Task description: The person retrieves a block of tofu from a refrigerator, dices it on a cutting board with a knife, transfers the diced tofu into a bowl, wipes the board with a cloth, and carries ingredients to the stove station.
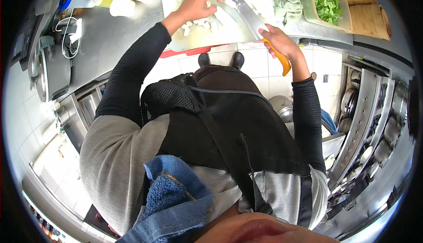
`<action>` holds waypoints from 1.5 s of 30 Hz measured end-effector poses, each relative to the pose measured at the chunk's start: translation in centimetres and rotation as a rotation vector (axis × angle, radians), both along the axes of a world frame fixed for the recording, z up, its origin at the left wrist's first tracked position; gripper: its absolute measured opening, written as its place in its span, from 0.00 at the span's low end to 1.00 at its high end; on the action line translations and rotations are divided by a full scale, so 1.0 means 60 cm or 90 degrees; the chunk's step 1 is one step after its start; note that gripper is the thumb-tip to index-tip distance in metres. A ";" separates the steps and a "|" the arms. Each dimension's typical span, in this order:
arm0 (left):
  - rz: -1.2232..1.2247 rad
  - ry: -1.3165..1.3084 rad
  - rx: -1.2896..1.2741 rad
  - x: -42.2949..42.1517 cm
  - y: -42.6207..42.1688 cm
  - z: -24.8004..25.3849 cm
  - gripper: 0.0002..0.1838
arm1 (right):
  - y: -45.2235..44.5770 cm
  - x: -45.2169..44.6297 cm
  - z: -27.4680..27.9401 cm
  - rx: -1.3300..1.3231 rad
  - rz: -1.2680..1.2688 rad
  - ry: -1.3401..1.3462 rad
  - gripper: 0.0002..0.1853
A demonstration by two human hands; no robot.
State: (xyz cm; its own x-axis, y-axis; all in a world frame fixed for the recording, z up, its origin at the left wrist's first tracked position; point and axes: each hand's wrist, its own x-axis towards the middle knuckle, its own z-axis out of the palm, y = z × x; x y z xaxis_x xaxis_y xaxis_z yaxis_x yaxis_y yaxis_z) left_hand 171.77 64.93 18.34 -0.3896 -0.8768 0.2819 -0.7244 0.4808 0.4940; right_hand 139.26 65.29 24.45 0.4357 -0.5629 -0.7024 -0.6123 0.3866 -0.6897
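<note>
White, smooth-looking plastic makes up the cutting board (194,43), laid at the near edge of a brushed metal counter (101,35), probably to keep it within easy reach. Pale, blocky food pieces (187,29) are scattered across its left and middle, with longer strips by the blade. The left hand (198,2) is partly open over them, fingers bent beside the blade, likely to steady the food while keeping the fingertips back; whether it grips a piece, I cannot tell. The right hand (282,44) is closed around the curved orange handle of a knife (252,19), a hold that seems meant for control. Its broad steel blade slants across the board, tip toward the far left, with pale bits clinging to it. Just right of the board lie a crumpled, pale green cloth (287,5) and a plastic tub (307,5) of leafy greens (326,0).
</note>
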 end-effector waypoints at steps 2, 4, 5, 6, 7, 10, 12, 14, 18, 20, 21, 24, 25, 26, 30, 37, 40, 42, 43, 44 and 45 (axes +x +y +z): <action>-0.117 0.025 -0.007 0.002 0.019 0.000 0.11 | 0.003 -0.005 0.025 -0.022 -0.015 -0.009 0.37; -0.130 -0.028 0.016 0.002 0.039 -0.002 0.07 | 0.004 -0.009 0.030 -0.055 -0.023 -0.013 0.38; -0.128 -0.062 0.030 0.008 0.048 0.002 0.08 | 0.008 -0.011 0.031 -0.091 -0.029 0.006 0.30; -0.126 -0.095 0.045 0.013 0.057 0.005 0.10 | 0.014 -0.019 0.026 -0.143 -0.011 0.029 0.26; -0.116 -0.091 0.082 0.016 0.069 0.013 0.15 | 0.021 -0.030 0.017 -0.193 0.007 0.053 0.22; -0.056 -0.143 0.170 0.013 0.083 0.035 0.11 | 0.053 -0.053 -0.001 -0.414 0.101 0.101 0.15; -0.025 -0.088 -0.009 -0.006 0.077 0.017 0.09 | 0.084 -0.056 0.011 -0.462 0.134 0.132 0.13; 0.010 -0.068 -0.090 -0.026 0.063 0.004 0.08 | 0.110 -0.049 0.035 -0.393 0.122 0.174 0.13; 0.080 -0.141 -0.004 -0.045 0.032 -0.001 0.11 | 0.131 -0.045 0.048 -0.322 0.069 0.209 0.13; 0.069 -0.156 0.044 -0.048 0.016 -0.002 0.11 | 0.136 -0.050 0.044 -0.322 0.040 0.204 0.13; 0.043 -0.145 0.058 -0.046 0.007 -0.003 0.11 | 0.136 -0.051 0.043 -0.324 0.024 0.201 0.12; 0.004 -0.044 0.025 -0.035 -0.014 -0.016 0.11 | 0.144 -0.047 0.051 -0.309 -0.031 0.206 0.12; -0.002 0.002 0.003 -0.035 -0.014 -0.012 0.11 | 0.149 -0.046 0.052 -0.342 -0.014 0.210 0.11; -0.014 -0.022 0.001 -0.029 -0.009 -0.007 0.11 | 0.154 -0.045 0.053 -0.374 0.004 0.212 0.11; -0.047 -0.103 -0.003 -0.002 0.029 0.001 0.13 | 0.173 -0.015 0.052 -0.438 0.089 0.220 0.09; 0.030 -0.062 -0.057 -0.021 0.065 -0.026 0.11 | 0.189 0.016 0.035 -0.496 0.214 0.320 0.07; 0.031 -0.033 -0.050 -0.022 0.066 -0.033 0.11 | 0.184 0.024 -0.002 -0.450 0.252 0.341 0.08; 0.032 -0.024 -0.056 -0.022 0.066 -0.041 0.10 | 0.179 0.022 -0.027 -0.411 0.244 0.330 0.10; 0.033 -0.019 -0.063 -0.023 0.062 -0.038 0.10 | 0.174 0.023 -0.029 -0.399 0.230 0.315 0.11; 0.029 -0.014 -0.059 -0.022 0.055 -0.035 0.10 | 0.166 0.024 -0.028 -0.390 0.216 0.297 0.12; 0.024 -0.012 -0.050 -0.020 0.054 -0.032 0.09 | 0.170 0.012 -0.018 -0.416 0.173 0.259 0.11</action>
